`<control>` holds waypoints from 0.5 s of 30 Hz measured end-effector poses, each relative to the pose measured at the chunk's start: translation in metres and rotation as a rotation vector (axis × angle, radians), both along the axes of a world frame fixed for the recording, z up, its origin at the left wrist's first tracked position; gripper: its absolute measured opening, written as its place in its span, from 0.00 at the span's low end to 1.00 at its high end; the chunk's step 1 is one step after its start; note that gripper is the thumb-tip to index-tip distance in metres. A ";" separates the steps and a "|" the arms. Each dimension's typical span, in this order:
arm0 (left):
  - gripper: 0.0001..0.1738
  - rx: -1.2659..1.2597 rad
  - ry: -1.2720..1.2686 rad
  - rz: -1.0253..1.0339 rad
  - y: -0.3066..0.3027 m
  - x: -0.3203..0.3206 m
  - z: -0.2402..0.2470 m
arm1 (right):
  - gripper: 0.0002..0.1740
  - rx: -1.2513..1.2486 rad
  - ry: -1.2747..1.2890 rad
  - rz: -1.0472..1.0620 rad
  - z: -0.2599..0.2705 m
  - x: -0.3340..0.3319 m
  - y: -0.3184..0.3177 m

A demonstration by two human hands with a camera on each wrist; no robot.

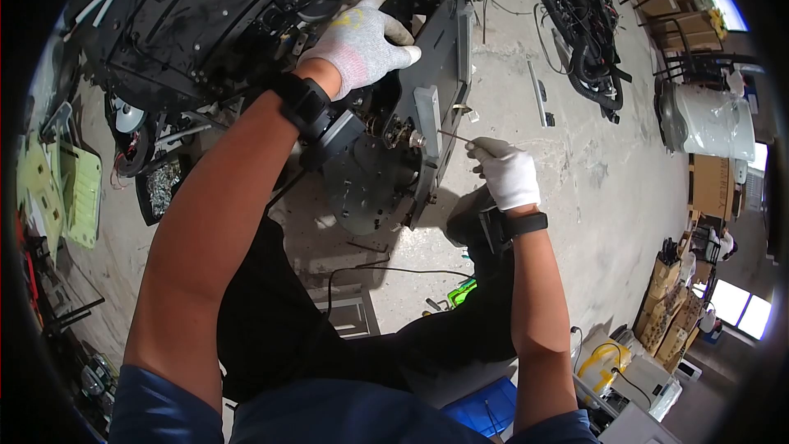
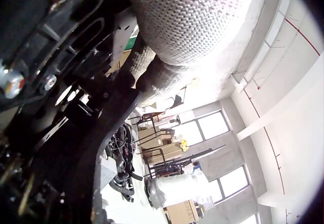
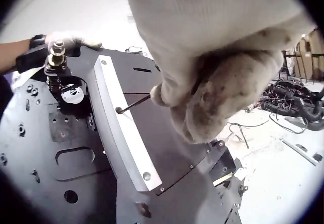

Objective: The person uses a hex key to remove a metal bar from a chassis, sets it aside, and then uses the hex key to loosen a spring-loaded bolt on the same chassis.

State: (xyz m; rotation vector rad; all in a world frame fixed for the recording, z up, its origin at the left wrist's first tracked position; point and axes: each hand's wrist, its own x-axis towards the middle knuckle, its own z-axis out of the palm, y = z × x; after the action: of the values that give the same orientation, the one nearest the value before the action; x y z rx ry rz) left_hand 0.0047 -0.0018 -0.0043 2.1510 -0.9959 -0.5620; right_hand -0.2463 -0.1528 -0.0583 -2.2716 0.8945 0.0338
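Note:
My right hand (image 1: 507, 173), in a white glove, pinches a hex key (image 3: 137, 102) with a thin dark shaft. The tip of that shaft sits in a round hole of a silver bar (image 3: 112, 90), which lies along a dark metal plate (image 3: 167, 133). My gloved left hand (image 1: 362, 45) grips the upper edge of the black machine frame (image 1: 440, 41), its fingers (image 2: 167, 79) bent over the edge in the left wrist view. Between the hands, a threaded bolt with nuts (image 3: 57, 57) stands out beside the bar.
A large black machine body (image 1: 197, 25) takes up the upper left. Beyond the plate, a bundle of black cables (image 1: 583, 41) and a metal strip (image 1: 537, 92) lie on the concrete floor. Near my legs lie an L-shaped key (image 1: 370, 252) and a black cord (image 1: 394, 269).

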 end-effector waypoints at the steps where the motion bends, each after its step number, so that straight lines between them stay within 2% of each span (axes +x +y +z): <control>1: 0.16 0.001 0.000 0.002 0.000 0.000 0.001 | 0.11 0.001 0.000 0.000 -0.002 -0.001 0.000; 3: 0.16 0.003 0.001 0.004 0.000 0.000 0.001 | 0.10 0.138 -0.040 -0.095 -0.002 -0.003 -0.001; 9: 0.16 0.007 -0.010 0.000 0.001 -0.002 0.004 | 0.11 0.067 -0.028 -0.081 0.014 -0.008 -0.004; 15: 0.16 -0.109 -0.096 0.062 0.002 -0.005 -0.002 | 0.10 0.112 -0.047 -0.111 0.011 -0.020 -0.008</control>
State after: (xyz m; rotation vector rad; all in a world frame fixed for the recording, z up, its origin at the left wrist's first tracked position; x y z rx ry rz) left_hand -0.0007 0.0002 -0.0060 2.1201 -0.9849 -0.3697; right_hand -0.2666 -0.1605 -0.0470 -2.1083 0.9683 -0.0188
